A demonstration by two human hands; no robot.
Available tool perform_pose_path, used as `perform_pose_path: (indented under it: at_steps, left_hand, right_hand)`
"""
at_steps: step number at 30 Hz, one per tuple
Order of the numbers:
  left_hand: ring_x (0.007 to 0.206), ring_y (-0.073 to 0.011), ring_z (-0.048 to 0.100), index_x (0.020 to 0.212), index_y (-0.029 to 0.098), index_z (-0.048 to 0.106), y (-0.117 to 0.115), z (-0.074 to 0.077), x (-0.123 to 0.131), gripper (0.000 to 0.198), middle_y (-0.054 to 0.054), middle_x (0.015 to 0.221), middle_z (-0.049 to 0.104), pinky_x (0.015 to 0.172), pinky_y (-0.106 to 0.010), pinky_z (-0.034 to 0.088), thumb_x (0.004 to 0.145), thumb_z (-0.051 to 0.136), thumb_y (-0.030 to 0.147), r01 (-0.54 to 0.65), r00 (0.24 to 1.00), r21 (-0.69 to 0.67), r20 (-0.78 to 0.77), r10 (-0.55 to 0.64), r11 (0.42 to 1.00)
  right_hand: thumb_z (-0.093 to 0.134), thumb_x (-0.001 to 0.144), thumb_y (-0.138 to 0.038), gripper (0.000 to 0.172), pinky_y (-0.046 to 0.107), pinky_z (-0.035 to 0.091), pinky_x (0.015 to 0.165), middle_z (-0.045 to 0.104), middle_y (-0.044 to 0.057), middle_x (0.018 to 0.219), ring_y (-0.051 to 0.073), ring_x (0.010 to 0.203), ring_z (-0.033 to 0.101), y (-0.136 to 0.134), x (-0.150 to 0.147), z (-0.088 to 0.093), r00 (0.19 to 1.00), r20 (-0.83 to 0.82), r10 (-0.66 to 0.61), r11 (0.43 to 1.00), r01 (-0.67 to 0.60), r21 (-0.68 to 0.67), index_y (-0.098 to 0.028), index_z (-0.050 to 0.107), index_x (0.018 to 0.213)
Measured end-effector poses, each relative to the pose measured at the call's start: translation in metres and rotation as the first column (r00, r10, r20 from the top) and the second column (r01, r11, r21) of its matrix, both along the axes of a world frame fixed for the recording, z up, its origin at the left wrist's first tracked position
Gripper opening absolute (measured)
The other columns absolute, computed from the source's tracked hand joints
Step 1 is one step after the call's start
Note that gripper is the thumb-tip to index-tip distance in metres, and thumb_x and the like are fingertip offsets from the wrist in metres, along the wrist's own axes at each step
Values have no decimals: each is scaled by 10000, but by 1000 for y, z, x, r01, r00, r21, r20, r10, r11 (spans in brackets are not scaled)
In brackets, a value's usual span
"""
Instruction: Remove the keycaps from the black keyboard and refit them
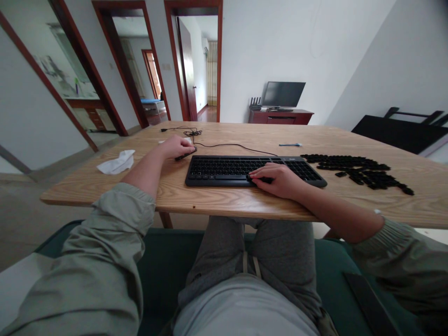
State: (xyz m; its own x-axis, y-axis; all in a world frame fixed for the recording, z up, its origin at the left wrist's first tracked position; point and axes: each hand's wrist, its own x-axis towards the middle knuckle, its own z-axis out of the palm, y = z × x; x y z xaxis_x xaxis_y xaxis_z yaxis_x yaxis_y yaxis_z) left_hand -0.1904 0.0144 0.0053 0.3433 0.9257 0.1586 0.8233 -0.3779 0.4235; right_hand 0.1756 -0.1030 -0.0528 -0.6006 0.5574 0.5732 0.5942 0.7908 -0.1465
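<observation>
A black keyboard (224, 168) lies on the wooden table in front of me, with many keycaps off its upper rows. My right hand (276, 179) rests at its lower edge, fingers pinched round a small black keycap near the bottom row. Left of the keyboard, my left hand (178, 147) has its fingers closed on a thin dark object (185, 154) lying on the table; what it is cannot be made out. Loose black keycaps (371, 170) are spread to the right of the keyboard.
On the table (210, 200) a white tissue (117, 162) lies at the left. A coiled cable (192, 133) sits behind my left hand, and a thin blue tool (290, 144) is behind the keyboard. Black chair (395, 130) stands beyond the right edge.
</observation>
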Motion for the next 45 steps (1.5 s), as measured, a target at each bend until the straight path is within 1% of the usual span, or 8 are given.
perform_pose_path:
  at_steps: [5, 10, 20, 26, 29, 34, 40, 45]
  left_hand:
    - [624, -146, 511, 869, 177, 769, -6, 3, 3, 389, -14, 691, 648, 601, -269, 358, 709, 653, 511, -26, 999, -16, 29, 27, 1000]
    - [629, -141, 501, 836, 185, 769, -9, 3, 4, 359, -13, 689, 654, 613, -269, 358, 706, 665, 504, -27, 998, -24, 62, 28, 999]
    - [557, -122, 458, 816, 153, 740, 4, -5, -2, 424, -15, 646, 604, 529, -255, 311, 720, 629, 550, 27, 999, -14, 41, -26, 1000]
    - [573, -124, 471, 781, 143, 750, 6, -6, -1, 373, -18, 641, 618, 558, -251, 323, 712, 652, 496, 26, 999, -1, 28, -26, 1000]
    - [566, -121, 469, 810, 144, 757, 7, -7, -1, 359, -19, 645, 625, 558, -250, 324, 729, 654, 479, 20, 999, -18, 40, -20, 1000]
    - [588, -129, 489, 799, 139, 762, 12, -11, -1, 336, -22, 628, 628, 585, -250, 352, 736, 681, 459, 22, 999, -10, 44, -21, 1000]
    - [620, -147, 520, 911, 157, 779, 14, -15, 2, 383, -20, 657, 660, 623, -259, 384, 755, 669, 490, 19, 999, 0, 48, -19, 1000]
    - [634, -145, 524, 874, 161, 782, 13, -16, 7, 380, -16, 660, 663, 631, -257, 382, 737, 668, 497, 5, 998, 62, 68, -9, 998]
  right_hand:
    - [625, 870, -254, 190, 332, 567, 733, 764, 52, 930, 193, 803, 695, 3, 0, 1, 993, -18, -118, 992, 117, -57, -218, 764, 992]
    - [598, 894, -232, 187, 344, 551, 873, 764, 44, 990, 192, 913, 702, 2, -1, 3, 1000, -5, -7, 1000, 7, -20, -230, 771, 967]
    - [612, 870, -199, 184, 327, 550, 847, 759, 65, 966, 190, 866, 701, 5, -5, 9, 997, 69, 29, 999, -32, 33, -197, 780, 944]
    - [609, 875, -219, 174, 356, 533, 846, 769, 49, 949, 193, 865, 696, 4, -5, 7, 997, 44, 61, 998, -62, 30, -218, 782, 898]
    - [621, 844, -211, 191, 380, 524, 846, 769, 48, 1002, 204, 870, 672, 2, -3, 4, 997, 45, 65, 996, -67, 52, -220, 785, 943]
    - [596, 820, -183, 318, 410, 523, 877, 760, 48, 1061, 230, 941, 620, 0, 0, 1, 997, 29, 72, 997, -73, 34, -218, 768, 1085]
    - [561, 818, -161, 363, 451, 511, 948, 759, 48, 1060, 259, 1065, 604, 5, 4, -3, 998, 17, 53, 999, -53, -3, -216, 763, 1114]
    - [555, 801, -140, 409, 478, 489, 995, 752, 51, 1088, 269, 1115, 616, 3, 3, -4, 998, 52, 25, 999, -26, 19, -227, 753, 1148]
